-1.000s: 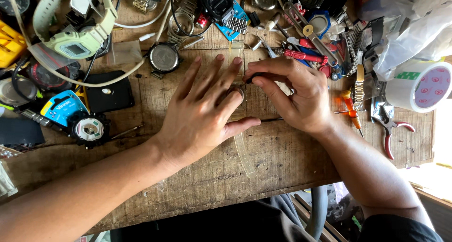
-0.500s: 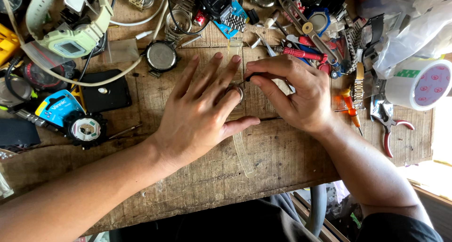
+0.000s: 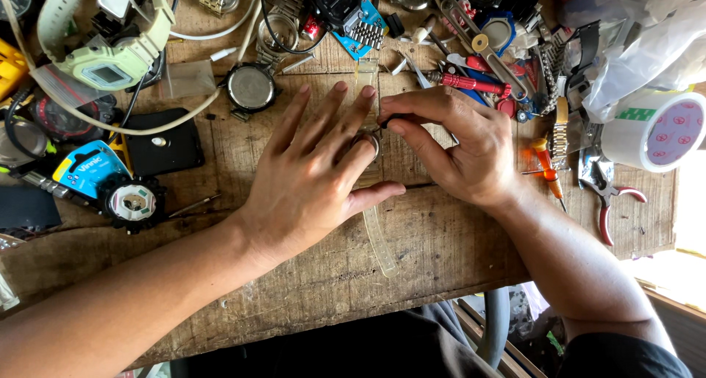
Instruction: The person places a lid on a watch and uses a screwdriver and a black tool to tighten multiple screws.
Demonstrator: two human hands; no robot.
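Note:
My left hand [image 3: 312,176] lies flat, fingers spread, on the worn wooden workbench [image 3: 412,260], pressing down a small watch with a clear strap [image 3: 379,234]; only the strap's end and a bit of the metal case under my fingers show. My right hand [image 3: 460,146] is closed on a thin dark tool [image 3: 386,120], its tip at the watch case beside my left index finger.
Clutter rings the bench: a round watch case [image 3: 250,87], a pale green digital watch [image 3: 103,58], a black pad [image 3: 165,143], a gear-rimmed watch case [image 3: 132,201], red-handled pliers [image 3: 610,198], a tape roll [image 3: 658,132], an orange screwdriver [image 3: 548,168], plastic bags [image 3: 640,32].
Both hands stay in nearly the same place; my right fingers shift slightly at the watch case. The view moved a little.

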